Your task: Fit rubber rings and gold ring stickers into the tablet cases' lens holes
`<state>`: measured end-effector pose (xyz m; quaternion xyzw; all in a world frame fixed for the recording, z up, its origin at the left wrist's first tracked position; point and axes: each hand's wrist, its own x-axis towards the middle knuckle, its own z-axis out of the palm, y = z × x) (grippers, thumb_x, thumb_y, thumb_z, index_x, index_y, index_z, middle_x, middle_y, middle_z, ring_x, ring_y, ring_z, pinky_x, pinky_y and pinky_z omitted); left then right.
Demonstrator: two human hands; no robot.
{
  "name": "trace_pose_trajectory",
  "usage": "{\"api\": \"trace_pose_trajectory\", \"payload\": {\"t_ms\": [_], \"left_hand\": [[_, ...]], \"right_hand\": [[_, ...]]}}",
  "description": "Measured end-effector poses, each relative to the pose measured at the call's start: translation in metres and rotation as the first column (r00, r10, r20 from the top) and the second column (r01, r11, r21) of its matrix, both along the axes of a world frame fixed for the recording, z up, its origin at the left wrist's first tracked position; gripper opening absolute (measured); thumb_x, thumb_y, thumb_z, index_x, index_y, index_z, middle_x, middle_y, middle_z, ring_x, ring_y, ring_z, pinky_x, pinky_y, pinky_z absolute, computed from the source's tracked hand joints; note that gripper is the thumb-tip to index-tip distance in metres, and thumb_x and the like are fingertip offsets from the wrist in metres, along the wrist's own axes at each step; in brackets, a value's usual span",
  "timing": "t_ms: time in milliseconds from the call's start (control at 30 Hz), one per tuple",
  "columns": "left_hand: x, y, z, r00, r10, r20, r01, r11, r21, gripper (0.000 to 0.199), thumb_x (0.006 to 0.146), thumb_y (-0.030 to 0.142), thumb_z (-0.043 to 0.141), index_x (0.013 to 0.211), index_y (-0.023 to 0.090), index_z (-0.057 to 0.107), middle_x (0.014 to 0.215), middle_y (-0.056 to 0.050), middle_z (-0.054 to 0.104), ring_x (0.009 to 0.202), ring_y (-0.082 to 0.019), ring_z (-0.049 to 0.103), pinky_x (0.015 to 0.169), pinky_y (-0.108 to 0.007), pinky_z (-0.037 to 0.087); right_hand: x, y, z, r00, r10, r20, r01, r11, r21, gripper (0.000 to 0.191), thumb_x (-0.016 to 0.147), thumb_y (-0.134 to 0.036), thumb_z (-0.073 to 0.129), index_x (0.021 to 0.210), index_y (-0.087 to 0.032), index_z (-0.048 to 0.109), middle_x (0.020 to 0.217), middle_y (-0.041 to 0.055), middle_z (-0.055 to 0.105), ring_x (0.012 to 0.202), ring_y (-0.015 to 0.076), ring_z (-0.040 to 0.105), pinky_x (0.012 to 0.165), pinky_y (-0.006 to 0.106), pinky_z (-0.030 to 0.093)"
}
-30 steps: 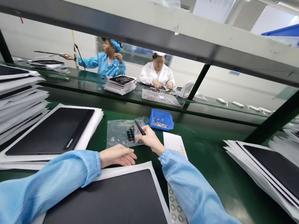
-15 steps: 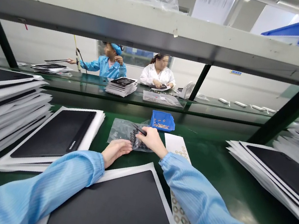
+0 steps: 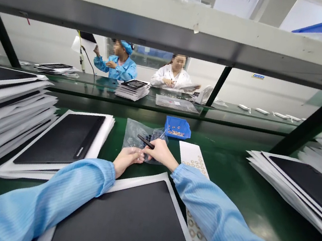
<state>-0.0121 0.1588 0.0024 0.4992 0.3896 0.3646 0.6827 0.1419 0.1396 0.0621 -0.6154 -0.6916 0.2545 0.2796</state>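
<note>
A slim black tool (image 3: 146, 141) is held in my right hand (image 3: 160, 152), over a clear plastic bag (image 3: 134, 132) with small dark round parts inside. My left hand (image 3: 128, 159) has its fingers closed at the bag's near edge, right beside my right fingertips; what they pinch, if anything, is too small to make out. Nearest me lies a large black panel (image 3: 127, 222) on white sheeting. To the right, a white strip (image 3: 186, 151) carries ring-shaped pieces and runs partly under my right sleeve. Behind the bag is a blue tray (image 3: 177, 133) of small gold-coloured parts.
A black panel on white sheets (image 3: 60, 140) lies left of my hands. Tall stacks stand at far left (image 3: 4, 109) and right (image 3: 307, 192). A shelf (image 3: 165, 25) spans overhead. Two people work across the bench.
My hands have come together at the bag's near edge, and the black tool points differently. Across the bench, one person has raised a dark panel with a white sheet.
</note>
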Motion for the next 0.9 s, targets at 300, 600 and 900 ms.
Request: {"api": "trace_pose_trajectory", "payload": {"t_ms": [300,600,900], "left_hand": [[0.000,0.003,-0.004,1.000,-0.019,0.016,0.020,1.000,-0.011,0.014,0.091,0.023,0.061,0.095,0.010,0.062,0.092,-0.004,0.064,0.081,-0.015,0.063,0.072,-0.031,0.056],[0.002,-0.005,0.014,0.992,-0.055,-0.114,0.047,0.996,-0.072,0.023,0.093,0.032,0.058,0.104,0.011,0.060,0.096,-0.005,0.063,0.078,-0.015,0.063,0.068,-0.030,0.055],[-0.008,-0.021,0.048,0.782,-0.316,-0.538,0.345,0.937,-0.048,0.036,0.091,0.027,0.060,0.060,0.013,0.047,0.050,0.008,0.040,0.039,-0.004,0.031,0.039,-0.017,0.024]], "right_hand": [[-0.001,0.001,-0.002,0.998,0.032,-0.054,-0.032,0.999,-0.009,0.020,0.069,-0.002,0.058,0.053,-0.014,0.063,0.038,-0.0044,0.054,0.051,0.0125,0.060,0.055,0.018,0.042],[0.015,0.013,-0.011,0.969,-0.045,-0.242,0.008,0.989,-0.151,0.024,0.080,-0.010,0.053,0.055,-0.013,0.055,0.037,-0.0057,0.048,0.032,0.0039,0.034,0.037,0.016,0.025],[0.022,-0.016,0.037,0.945,-0.051,-0.324,-0.040,0.962,-0.269,0.022,0.074,-0.005,0.057,0.052,-0.011,0.056,0.043,-0.0046,0.052,0.035,0.0016,0.038,0.036,0.014,0.025]]}}
